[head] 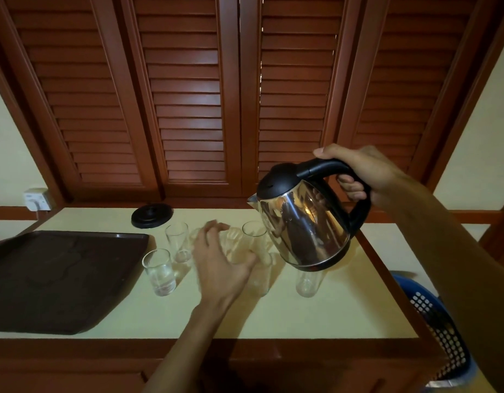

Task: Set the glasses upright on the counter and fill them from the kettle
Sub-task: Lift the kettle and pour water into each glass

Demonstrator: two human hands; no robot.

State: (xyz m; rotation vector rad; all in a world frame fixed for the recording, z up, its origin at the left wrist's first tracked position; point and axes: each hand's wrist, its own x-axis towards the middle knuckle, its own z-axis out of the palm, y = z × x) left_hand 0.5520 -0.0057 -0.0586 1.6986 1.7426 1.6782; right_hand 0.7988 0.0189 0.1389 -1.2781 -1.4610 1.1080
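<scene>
Now the right hand (367,174) grips the kettle (304,222) by its handle; the left hand (219,259), open and blurry, hides some glasses (160,272); water inside is unclear.

Looks like a home kitchen or pantry nook, maybe a guesthouse. Cream-topped table (316,316) w/ reddish wood trim, built against louvred wooden shutters (188,103). Wall socket (36,199) at left, kettle base (152,215) nr the back, dark serving tray (60,279), drinking glasses (159,272), blue plastic basket (441,330) beside it.
</scene>
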